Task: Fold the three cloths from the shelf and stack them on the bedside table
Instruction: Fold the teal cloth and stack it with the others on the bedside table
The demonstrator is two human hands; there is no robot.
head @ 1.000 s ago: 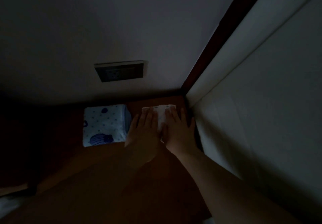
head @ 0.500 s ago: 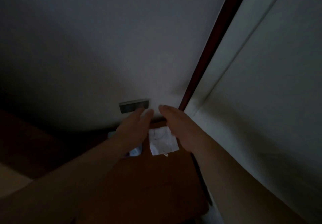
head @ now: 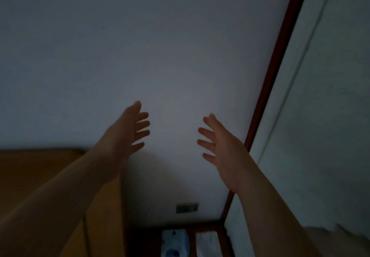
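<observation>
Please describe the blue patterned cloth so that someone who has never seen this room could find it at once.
Follow the dark red vertical trim down the pale wall to the wooden bedside table at the picture's bottom edge. Two folded cloths lie there side by side. The blue patterned cloth is the left one, pale with dark blue spots, while the white cloth beside it is plain.

A single head-worn view faces forward at the wall [head: 140,46], close behind both raised arms, the tabletop [head: 192,236] at its bottom edge.

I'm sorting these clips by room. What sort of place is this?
Probably a dim bedroom corner: a wooden headboard, a wall socket, and two folded cloths on a bedside table.
</observation>
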